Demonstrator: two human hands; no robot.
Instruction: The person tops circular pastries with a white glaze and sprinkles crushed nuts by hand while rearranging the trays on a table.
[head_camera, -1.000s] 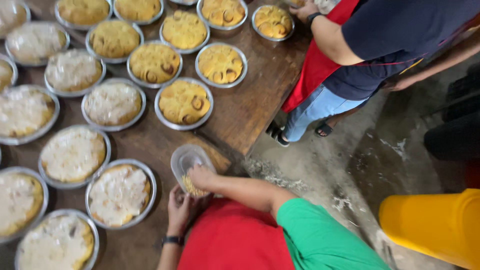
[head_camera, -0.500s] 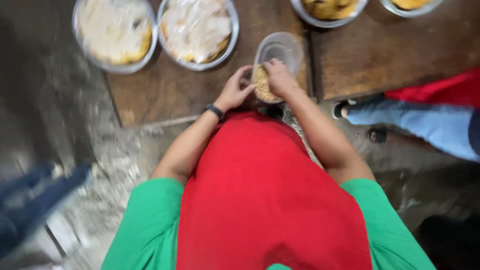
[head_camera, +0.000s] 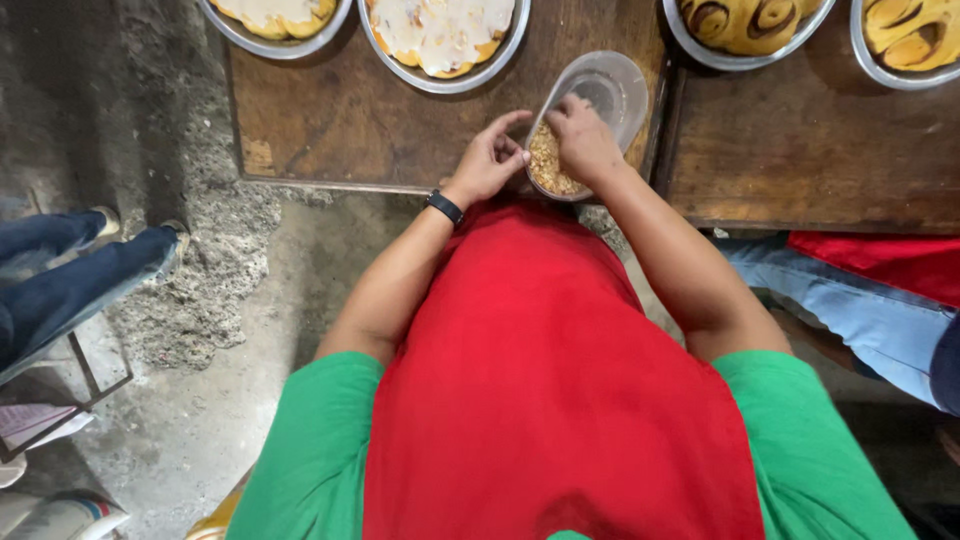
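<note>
Tub (head_camera: 600, 100) now tilted at the desk (head_camera: 400, 130) edge; left hand (head_camera: 490, 160) steadies it, right hand (head_camera: 580, 140) pinching crumbs (head_camera: 548, 170) inside.

My hands hold a clear, smooth plastic tub (head_camera: 600, 95) of coarse crumbs (head_camera: 548, 168) at the near edge of the worn, matt wood surface (head_camera: 380, 120). Shiny metal pans (head_camera: 440, 75) line its far edge; the concrete floor (head_camera: 190, 300) is rough.

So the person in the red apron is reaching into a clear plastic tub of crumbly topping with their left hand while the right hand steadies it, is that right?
Not quite: the hands are swapped. In the head view the right hand reaches into the clear plastic tub of crumbly topping, while the left hand, the one with the black wristband, steadies its rim.
</note>
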